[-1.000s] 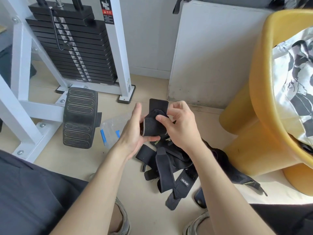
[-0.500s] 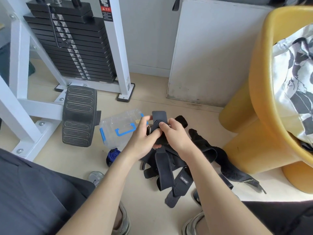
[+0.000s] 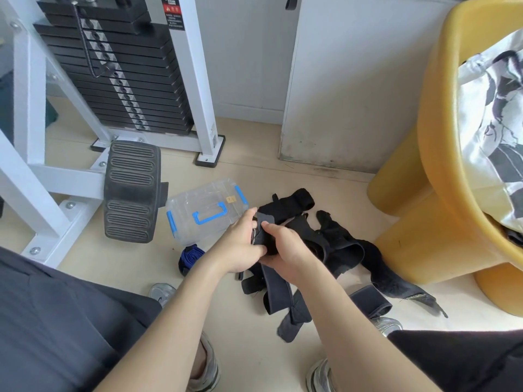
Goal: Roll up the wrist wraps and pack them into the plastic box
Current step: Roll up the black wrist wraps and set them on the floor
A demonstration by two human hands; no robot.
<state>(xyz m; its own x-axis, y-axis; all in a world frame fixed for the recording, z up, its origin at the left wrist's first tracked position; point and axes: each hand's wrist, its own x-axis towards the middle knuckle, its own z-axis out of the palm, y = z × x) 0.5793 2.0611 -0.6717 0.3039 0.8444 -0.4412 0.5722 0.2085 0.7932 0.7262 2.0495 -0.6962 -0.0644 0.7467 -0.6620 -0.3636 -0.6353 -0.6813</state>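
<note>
Head view: black fabric wrist wrap (image 3: 264, 236), wound into a tight roll, gripped between both hands just above the pale floor (image 3: 240, 335). Left hand (image 3: 239, 247) curled round the roll's left side; right hand (image 3: 287, 247) curled over its right side, thumb pressing down the loose tab at the top. Long axis of the roll running roughly away from the body, tab end farthest. Just below and to the right, a heap of loose black wrist wraps (image 3: 339, 247) sprawled on the floor, not yet rolled. Just left of and beyond the roll, nearer the left hand, a clear plastic box with blue latches and handle (image 3: 203, 213), lid apparently on, so probably needing opening before packing. Beside its near corner, a small blue rolled strap (image 3: 191, 257), outside the box. Farther out: black ribbed foot plate (image 3: 131, 190), white-framed weight stack (image 3: 113, 75), yellow moulded chair (image 3: 424, 193).
</note>
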